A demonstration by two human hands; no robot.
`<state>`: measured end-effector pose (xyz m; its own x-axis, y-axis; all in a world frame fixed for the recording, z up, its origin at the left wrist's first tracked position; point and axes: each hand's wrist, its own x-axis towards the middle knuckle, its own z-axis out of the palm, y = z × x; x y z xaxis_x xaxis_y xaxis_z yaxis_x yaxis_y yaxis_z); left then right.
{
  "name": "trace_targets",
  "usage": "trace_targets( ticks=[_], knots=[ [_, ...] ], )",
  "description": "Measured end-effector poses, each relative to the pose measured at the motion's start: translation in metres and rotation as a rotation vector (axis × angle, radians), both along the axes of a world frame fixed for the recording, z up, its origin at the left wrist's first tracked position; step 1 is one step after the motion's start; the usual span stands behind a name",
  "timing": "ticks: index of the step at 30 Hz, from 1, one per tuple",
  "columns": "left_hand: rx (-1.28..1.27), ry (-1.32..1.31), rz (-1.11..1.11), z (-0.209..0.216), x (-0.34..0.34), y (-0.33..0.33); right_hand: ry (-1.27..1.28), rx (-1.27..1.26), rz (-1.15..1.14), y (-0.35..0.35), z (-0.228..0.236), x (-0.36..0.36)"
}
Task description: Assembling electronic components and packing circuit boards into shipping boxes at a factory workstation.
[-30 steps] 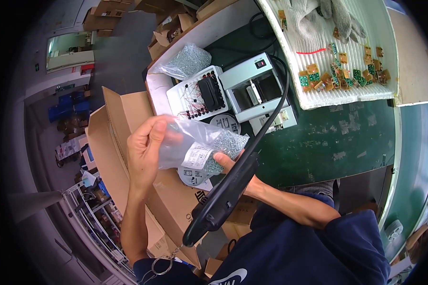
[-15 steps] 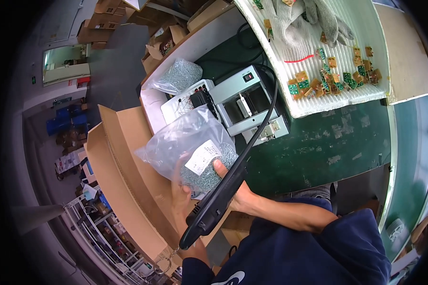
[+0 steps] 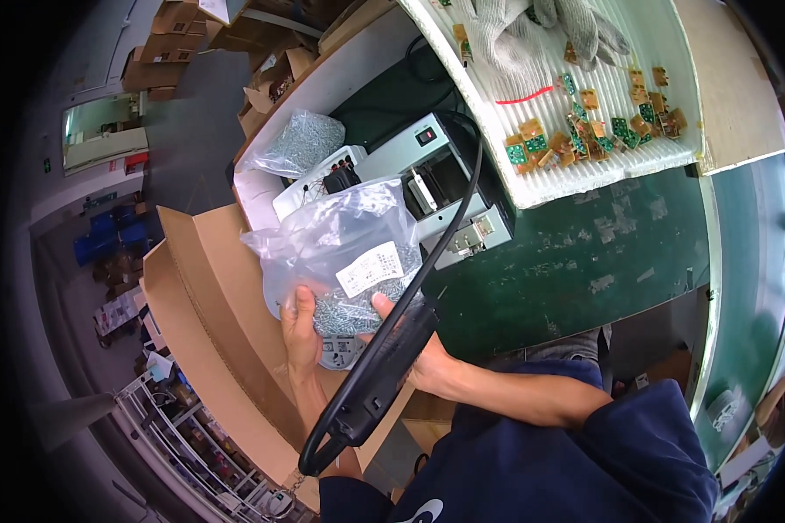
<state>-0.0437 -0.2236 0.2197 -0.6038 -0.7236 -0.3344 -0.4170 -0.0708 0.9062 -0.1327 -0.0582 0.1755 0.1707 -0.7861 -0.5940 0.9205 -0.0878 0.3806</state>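
Note:
A clear plastic bag (image 3: 349, 309) full of small silvery screws, with a white label on its front, is held up between both hands. My left hand (image 3: 302, 336) is closed on the bag's left side, thumb pointing up. From the right, my right hand (image 3: 423, 359) grips the bag with its thumb pressed near the label; its fingers are hidden. A black electric screwdriver (image 3: 375, 375) hangs on its cable in front of the bag and covers part of my right hand. Beneath the bag shows a pale panel (image 3: 342, 350) with key-like markings, mostly covered.
An open cardboard box (image 3: 209, 322) stands at the left. Behind the bag are a grey machine (image 3: 423, 174) and another bag of screws (image 3: 301, 144). A white foam tray (image 3: 602, 187) with gloves (image 3: 506, 44) and small circuit boards (image 3: 584, 131) sits on the green table (image 3: 576, 270).
The bag has shifted slightly left and turned. My left hand has moved up its side, thumb now in front. The screwdriver hangs lower and further left; the whole view has shifted a little.

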Motion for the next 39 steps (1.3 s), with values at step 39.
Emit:
trace_targets(
  ticks=[39],
  knots=[
    [0.089, -0.255, -0.243, 0.054, -0.065, -0.04, 0.778, 0.024, -0.396, -0.007, -0.013, 0.0]
  ],
)
